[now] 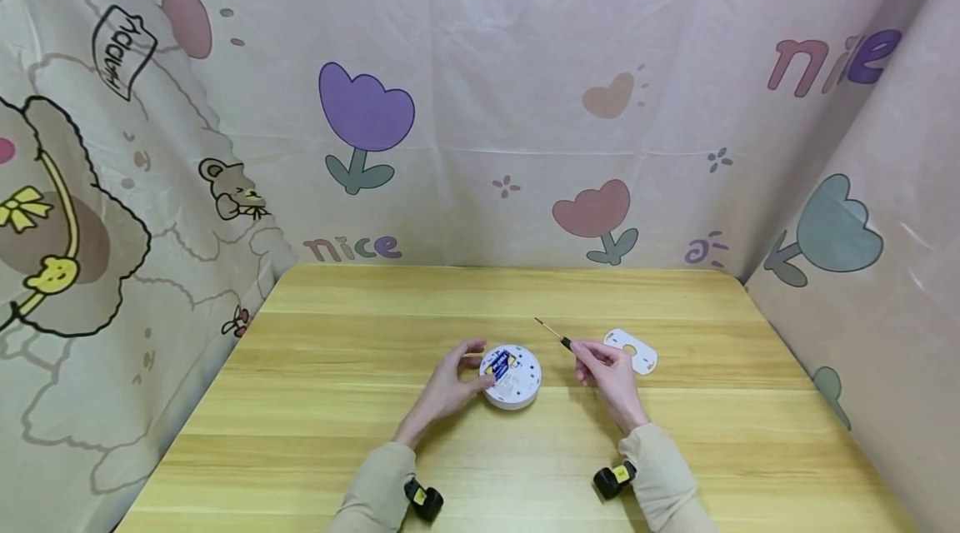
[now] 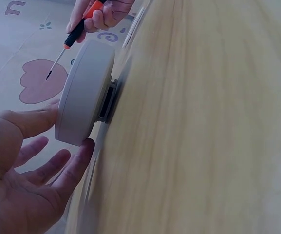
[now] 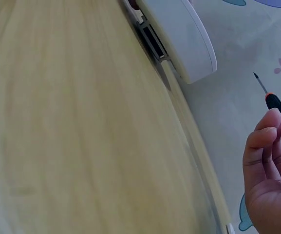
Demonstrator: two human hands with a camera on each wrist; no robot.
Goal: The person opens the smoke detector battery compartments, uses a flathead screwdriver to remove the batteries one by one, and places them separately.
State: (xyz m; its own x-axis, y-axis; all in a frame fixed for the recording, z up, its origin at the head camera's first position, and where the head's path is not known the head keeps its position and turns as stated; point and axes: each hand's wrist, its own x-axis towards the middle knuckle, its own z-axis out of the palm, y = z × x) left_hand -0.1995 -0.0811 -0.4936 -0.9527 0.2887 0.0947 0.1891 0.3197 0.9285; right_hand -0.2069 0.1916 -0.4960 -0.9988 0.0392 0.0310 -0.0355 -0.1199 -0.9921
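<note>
A round white smoke alarm (image 1: 512, 383) sits on the table with its labelled back up. The label is blue and yellow, and several small holes dot the face. My left hand (image 1: 452, 387) grips its left side, thumb at the upper edge and a fingertip at the lower rim. Beneath it, a dark slotted part (image 2: 107, 101) shows in the left wrist view. To its right, my right hand (image 1: 609, 375) holds a small screwdriver (image 2: 77, 32) with an orange and black handle. The thin shaft points up and left, away from the alarm.
A white mounting plate (image 1: 643, 361) with a centre hole and slots lies just behind my right hand. The wooden table (image 1: 337, 333) ends at a printed cloth (image 1: 480, 100) at the back and sides. Black wrist cameras (image 1: 424, 501) are strapped on both sleeves.
</note>
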